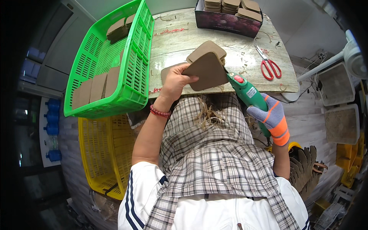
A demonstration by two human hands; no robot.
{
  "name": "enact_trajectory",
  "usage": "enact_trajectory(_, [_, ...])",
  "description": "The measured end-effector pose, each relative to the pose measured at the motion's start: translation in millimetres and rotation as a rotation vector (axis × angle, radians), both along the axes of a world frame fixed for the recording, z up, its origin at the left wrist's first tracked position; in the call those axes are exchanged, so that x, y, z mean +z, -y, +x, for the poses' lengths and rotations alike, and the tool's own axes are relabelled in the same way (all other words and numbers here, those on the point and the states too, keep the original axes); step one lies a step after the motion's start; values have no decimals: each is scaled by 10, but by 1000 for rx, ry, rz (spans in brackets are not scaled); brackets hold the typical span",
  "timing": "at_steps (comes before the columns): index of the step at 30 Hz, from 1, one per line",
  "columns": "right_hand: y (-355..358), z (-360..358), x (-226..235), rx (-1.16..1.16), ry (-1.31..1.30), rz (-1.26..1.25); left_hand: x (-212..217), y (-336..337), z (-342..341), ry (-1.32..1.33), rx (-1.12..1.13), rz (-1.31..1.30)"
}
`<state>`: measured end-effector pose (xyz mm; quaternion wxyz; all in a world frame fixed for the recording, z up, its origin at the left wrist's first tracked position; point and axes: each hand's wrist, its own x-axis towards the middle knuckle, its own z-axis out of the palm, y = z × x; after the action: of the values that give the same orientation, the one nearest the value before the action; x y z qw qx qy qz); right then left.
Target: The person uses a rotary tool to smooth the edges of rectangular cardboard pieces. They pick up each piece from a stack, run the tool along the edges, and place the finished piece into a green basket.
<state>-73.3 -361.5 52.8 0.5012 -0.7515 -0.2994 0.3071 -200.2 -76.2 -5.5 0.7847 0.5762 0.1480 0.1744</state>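
My bare left hand [177, 81], with a red bead bracelet at the wrist, pinches a brown square pad [210, 73] with rounded corners by its left side. On my right hand [273, 119] is a grey and orange knit glove, and its fingers wrap round a green handheld power tool [250, 95] with a red button. The tool's dark tip is at the pad's right edge; whether it touches cannot be seen clearly. Behind the held pad, similar brown pads [205, 49] lie on the worn table [172, 42]. Red-handled scissors [270, 69] lie to the right.
A green plastic basket [134, 76] holding stacked pads stands at the left, above a yellow crate [97, 153]. At the table's back is a dark box [229, 23] full of pads. Brown trimmings [210, 117] lie on my checked apron. A white stand [326, 67] rises at the right.
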Motion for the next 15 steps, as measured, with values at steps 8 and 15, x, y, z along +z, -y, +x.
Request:
enact_trajectory(8, [-75, 17, -66, 68, 8, -1, -141, 112, -124, -160, -117, -153])
enact_trajectory(15, [-110, -12, -48, 83, -186, 10, 88, -117, -224, -89, 13, 331])
